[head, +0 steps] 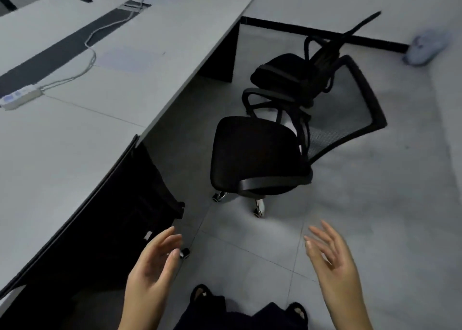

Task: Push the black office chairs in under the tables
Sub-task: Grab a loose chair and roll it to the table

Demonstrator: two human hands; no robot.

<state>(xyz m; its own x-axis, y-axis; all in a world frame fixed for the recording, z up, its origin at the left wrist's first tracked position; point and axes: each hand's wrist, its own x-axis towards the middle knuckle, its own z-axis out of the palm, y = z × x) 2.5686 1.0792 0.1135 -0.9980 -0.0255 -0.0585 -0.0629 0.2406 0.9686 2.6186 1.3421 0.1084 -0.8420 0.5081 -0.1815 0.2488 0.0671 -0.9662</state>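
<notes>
A black office chair [255, 154] with a mesh back stands on the floor to the right of the long grey table [75, 134], its seat turned toward the table edge. Beyond it stands a second black chair [287, 74], also out from the table. A third black chair [140, 204] is tucked under the table at lower left, only its back and a caster showing. My left hand [152, 262] and my right hand [332, 257] hover open in front of me, fingers apart, short of the nearest free chair and touching nothing.
A white power strip [20, 97] with its cable lies on the table, and small items sit at the far end. A pale bag [425, 47] lies on the floor at upper right. Grey tiled floor spreads to the right. My feet show at the bottom.
</notes>
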